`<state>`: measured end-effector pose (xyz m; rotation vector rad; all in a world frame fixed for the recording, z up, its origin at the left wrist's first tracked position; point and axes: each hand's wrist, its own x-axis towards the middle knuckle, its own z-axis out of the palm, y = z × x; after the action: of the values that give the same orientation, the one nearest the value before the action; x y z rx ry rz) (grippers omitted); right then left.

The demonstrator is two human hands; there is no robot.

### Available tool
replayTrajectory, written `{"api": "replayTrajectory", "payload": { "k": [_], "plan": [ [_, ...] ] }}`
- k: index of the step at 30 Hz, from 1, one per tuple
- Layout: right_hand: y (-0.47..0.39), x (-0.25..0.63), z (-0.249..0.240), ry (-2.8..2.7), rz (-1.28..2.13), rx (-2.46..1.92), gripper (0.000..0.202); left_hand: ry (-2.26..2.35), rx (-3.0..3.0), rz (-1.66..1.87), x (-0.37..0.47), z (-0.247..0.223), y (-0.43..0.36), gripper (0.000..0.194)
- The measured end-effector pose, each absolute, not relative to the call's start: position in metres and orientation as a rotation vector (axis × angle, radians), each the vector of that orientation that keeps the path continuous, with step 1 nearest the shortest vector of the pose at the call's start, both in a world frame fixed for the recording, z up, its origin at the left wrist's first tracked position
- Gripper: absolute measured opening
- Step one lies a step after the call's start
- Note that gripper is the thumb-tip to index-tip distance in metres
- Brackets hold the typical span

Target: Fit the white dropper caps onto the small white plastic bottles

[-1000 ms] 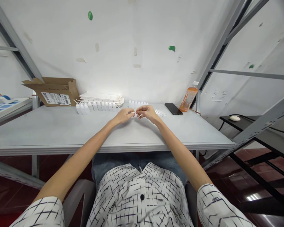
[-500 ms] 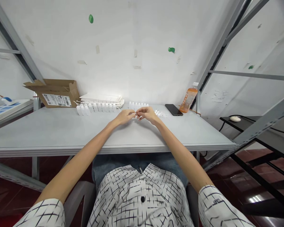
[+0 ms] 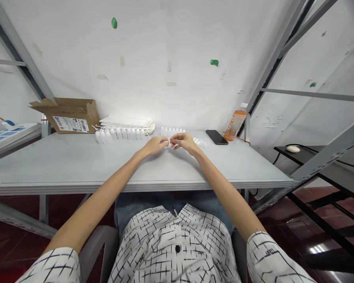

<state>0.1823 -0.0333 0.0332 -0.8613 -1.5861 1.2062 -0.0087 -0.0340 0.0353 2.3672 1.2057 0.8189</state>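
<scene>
My left hand and my right hand meet above the middle of the table, fingertips almost touching. Both are closed in a pinch. A small whitish piece shows between the fingertips, mostly hidden and too small to name. Left of my left hand stands a row of small white plastic pieces, with a thin white cord at its right end. Behind my hands is a shorter row of similar white pieces. Small clear or white bits lie scattered just right of my right hand.
An open cardboard box and a stack of white sheets stand at the back left. A black phone and an orange drink bottle are at the back right. Grey metal posts frame the table on both sides.
My right fingertips have shifted very slightly away from my left ones. Everything on the table stays where it was.
</scene>
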Motion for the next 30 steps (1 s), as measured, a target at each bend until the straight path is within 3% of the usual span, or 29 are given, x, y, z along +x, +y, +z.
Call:
{"api": "replayTrajectory", "payload": {
  "k": [30],
  "plan": [
    [-0.035,0.174,0.028,-1.624,1.248,-0.894,0.005,1.223,2.341,0.775,-0.012,0.030,-0.029,0.031]
  ]
}}
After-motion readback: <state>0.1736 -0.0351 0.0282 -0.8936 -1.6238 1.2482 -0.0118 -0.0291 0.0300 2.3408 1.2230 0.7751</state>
